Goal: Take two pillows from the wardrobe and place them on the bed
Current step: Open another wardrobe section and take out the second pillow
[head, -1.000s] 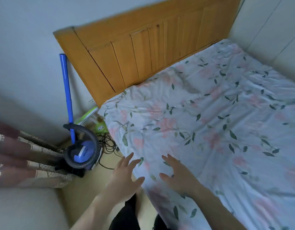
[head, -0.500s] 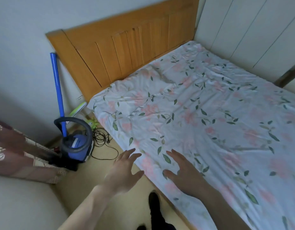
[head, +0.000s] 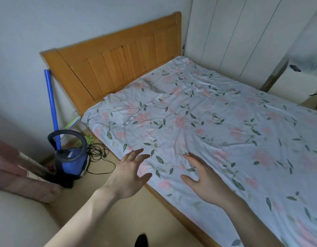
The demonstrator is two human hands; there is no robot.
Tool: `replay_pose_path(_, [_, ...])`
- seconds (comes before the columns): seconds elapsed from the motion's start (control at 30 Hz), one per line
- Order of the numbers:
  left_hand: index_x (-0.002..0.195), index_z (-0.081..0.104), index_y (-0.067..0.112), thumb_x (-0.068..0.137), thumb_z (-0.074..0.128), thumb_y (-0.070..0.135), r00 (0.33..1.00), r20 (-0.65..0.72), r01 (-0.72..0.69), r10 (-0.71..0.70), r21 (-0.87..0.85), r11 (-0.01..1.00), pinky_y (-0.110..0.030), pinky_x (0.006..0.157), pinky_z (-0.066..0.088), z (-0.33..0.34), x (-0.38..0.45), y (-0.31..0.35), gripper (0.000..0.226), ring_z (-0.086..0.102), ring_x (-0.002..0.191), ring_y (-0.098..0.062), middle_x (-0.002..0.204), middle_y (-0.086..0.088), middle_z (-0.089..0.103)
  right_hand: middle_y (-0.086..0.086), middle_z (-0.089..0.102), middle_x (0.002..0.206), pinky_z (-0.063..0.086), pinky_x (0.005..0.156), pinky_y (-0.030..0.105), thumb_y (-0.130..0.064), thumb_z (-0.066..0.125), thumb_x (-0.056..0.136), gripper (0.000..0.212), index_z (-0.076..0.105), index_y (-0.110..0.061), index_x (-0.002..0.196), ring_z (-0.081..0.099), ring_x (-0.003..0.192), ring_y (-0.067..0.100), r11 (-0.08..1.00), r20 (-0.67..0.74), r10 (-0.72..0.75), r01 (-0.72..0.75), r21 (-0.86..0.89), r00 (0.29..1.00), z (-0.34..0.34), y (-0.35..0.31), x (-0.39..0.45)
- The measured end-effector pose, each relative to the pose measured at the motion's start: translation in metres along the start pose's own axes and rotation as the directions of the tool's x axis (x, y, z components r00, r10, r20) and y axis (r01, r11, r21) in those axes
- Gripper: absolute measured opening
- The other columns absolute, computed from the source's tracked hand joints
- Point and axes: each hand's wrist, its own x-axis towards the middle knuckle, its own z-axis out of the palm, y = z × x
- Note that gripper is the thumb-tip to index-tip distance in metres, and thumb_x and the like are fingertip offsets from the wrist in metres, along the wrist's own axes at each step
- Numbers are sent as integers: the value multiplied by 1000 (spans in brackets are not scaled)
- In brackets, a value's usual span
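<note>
Bed (head: 225, 125), wooden frame with a white sheet printed in pink flowers and green leaves: long axis runs from the slatted orange-brown wooden headboard (head: 118, 63) at upper left toward lower right, where the foot end is cut off by the frame edge. Pillows: cannot be made out anywhere in view. White panelled wardrobe doors (head: 234, 32) stand along the far side of the bed; their tops are cut off.

Left hand (head: 129, 177): palm down over the bed's near edge, fingers spread wide, holding nothing. Right hand (head: 205, 182): palm down above the sheet, fingers spread wide, holding nothing; contact with the sheet cannot be told.

Blue canister vacuum cleaner (head: 72, 157) sits on the floor beside the headboard's near corner, its blue tube (head: 51, 98) leaning on the wall.
</note>
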Motion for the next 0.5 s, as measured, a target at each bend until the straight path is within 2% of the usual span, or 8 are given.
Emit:
replay_pose_path(0.13, [152, 40, 38, 93, 64, 53, 996, -47, -77, 76, -13, 997, -39, 123, 25, 27, -18, 82, 66, 24, 152, -18, 166, 13, 24, -31, 12, 167, 25, 120, 24, -52, 58, 100, 68, 23, -49, 159, 17, 154, -4, 998, -45, -25, 22, -61, 999, -46, 52, -80])
replay_pose_path(0.3, [151, 41, 39, 91, 63, 58, 994, -78, -78, 74, -42, 996, -46, 122, 29, 82, -59, 183, 67, 26, 151, -18, 166, 13, 24, -31, 13, 167, 30, 121, 31, -58, 58, 96, 69, 25, -50, 157, 22, 154, 0, 987, -50, -49, 41, -155, 998, -111, 132, -167])
replay_pose_path(0.4, [149, 41, 42, 88, 60, 63, 995, -73, -72, 70, -20, 997, -48, 121, 30, 99, -84, 217, 67, 28, 151, -18, 165, 15, 24, -27, 14, 168, 27, 122, 29, -56, 58, 96, 69, 27, -48, 157, 21, 155, 1, 983, -41, -86, 78, -165, 995, -140, 154, -193])
replay_pose_path(0.5, [149, 43, 41, 90, 64, 59, 993, -118, -22, 22, 6, 1000, -41, 120, 32, 100, -102, 237, 65, 34, 148, -17, 164, 14, 28, -25, 18, 168, 27, 121, 27, -53, 61, 97, 68, 30, -46, 157, 23, 154, 2, 980, -33, -137, 130, -153, 990, -164, 157, -199])
